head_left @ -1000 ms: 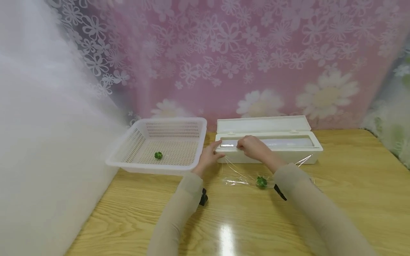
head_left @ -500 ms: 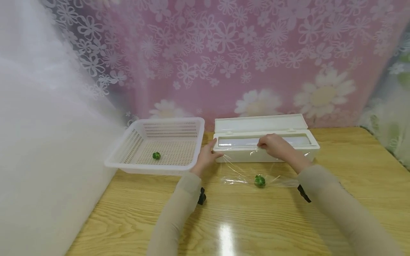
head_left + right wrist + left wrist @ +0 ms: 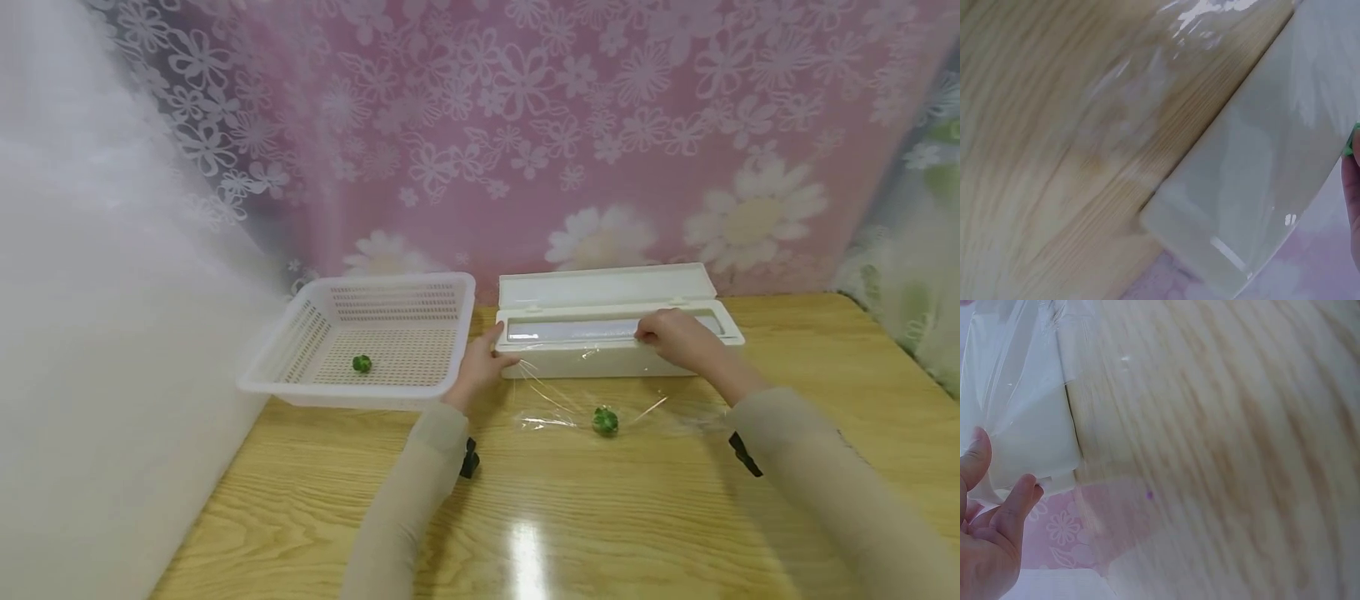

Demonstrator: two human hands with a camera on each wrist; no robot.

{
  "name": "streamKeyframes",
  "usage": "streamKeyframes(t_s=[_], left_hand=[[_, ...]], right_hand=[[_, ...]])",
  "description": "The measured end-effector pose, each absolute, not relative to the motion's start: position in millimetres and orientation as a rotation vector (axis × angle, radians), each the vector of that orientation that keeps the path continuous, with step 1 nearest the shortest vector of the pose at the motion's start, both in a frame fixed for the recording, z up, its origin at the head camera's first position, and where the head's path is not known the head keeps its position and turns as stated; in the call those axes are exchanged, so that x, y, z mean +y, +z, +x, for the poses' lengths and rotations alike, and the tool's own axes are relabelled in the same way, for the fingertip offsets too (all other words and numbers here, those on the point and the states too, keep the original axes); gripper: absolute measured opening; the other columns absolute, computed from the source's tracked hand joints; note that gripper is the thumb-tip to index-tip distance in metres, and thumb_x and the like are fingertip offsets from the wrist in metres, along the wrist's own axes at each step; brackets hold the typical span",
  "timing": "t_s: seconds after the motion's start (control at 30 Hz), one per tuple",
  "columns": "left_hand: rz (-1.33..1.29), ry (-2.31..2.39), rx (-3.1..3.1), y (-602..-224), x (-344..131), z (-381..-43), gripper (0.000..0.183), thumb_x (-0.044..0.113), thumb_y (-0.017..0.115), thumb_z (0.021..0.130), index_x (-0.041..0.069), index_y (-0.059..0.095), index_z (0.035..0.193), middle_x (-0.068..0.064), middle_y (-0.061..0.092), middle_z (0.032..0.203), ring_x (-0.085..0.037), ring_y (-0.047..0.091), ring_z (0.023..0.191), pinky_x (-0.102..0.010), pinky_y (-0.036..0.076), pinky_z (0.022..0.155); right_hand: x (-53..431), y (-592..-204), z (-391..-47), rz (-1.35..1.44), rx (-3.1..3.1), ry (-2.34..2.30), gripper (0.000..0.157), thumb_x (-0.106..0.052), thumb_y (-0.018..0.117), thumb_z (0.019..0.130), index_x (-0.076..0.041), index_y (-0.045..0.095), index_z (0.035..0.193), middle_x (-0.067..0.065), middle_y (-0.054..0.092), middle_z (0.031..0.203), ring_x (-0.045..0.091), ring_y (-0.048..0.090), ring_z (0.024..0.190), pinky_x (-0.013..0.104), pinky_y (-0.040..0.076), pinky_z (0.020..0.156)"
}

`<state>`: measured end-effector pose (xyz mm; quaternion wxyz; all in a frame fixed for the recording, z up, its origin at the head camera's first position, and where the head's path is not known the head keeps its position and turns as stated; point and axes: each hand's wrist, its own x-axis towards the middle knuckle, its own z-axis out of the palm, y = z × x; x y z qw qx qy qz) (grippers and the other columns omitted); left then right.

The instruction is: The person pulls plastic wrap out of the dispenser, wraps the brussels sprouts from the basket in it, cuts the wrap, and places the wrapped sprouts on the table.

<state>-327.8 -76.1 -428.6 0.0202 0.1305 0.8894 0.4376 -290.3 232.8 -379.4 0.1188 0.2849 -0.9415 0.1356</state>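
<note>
A white cling film dispenser stands on the table with its lid raised and a roll inside. My left hand grips its left end, thumb on the front and fingers at the end face. At the front rim, right of the middle, my right hand pinches a small green slider, mostly hidden by the fingers. Clear cling film runs down the front onto the table. A small, round green vegetable sits where the film spreads out.
Left of the dispenser is a white plastic basket with another small green vegetable in it. Behind the wooden table hangs a pink flowered curtain; a pale sheet hangs at the left.
My right hand has slid rightward along the dispenser's front rim, from left of the middle to nearer the right end. The left hand has kept its grip on the left end.
</note>
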Motion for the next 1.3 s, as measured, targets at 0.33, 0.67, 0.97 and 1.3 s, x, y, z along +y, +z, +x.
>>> streamKeyframes(t_s=[0.33,0.67,0.97,1.3], left_hand=[[0.402,1.350,2.777,-430,-86,-329,0.072,0.019,0.069,0.077,0.008,0.031,0.137,-0.010,0.040,0.133,-0.007,0.043,0.048,-0.020,0.042,0.047],[0.450,1.395,2.741,-429,-80,-329,0.071,0.014,0.068,0.077,0.007,0.030,0.137,-0.010,0.036,0.136,-0.009,0.045,0.048,-0.018,0.040,0.043],[0.476,1.376,2.758,-428,-76,-329,0.071,0.016,0.069,0.076,0.006,0.032,0.136,-0.012,0.036,0.136,-0.006,0.045,0.048,-0.020,0.044,0.047],[0.468,1.380,2.749,-428,-75,-330,0.072,0.016,0.069,0.076,0.007,0.031,0.137,-0.011,0.038,0.134,-0.016,0.051,0.051,-0.021,0.043,0.045]], right_hand=[[259,-378,-285,0.839,-2.723,0.386,0.009,0.010,0.062,0.074,0.001,0.065,0.076,0.014,0.063,0.074,0.031,0.060,0.071,0.040,0.049,0.064],[267,-379,-285,0.869,-2.665,0.394,0.014,0.015,0.060,0.072,0.002,0.065,0.074,0.015,0.063,0.074,0.032,0.060,0.071,0.041,0.049,0.064],[280,-382,-282,0.844,-2.664,0.369,0.016,0.017,0.059,0.071,0.001,0.063,0.071,0.016,0.062,0.073,0.035,0.059,0.072,0.043,0.048,0.065],[316,-382,-269,0.685,-2.696,0.333,0.011,0.013,0.059,0.074,0.002,0.062,0.074,0.016,0.060,0.072,0.035,0.057,0.068,0.045,0.047,0.061]])
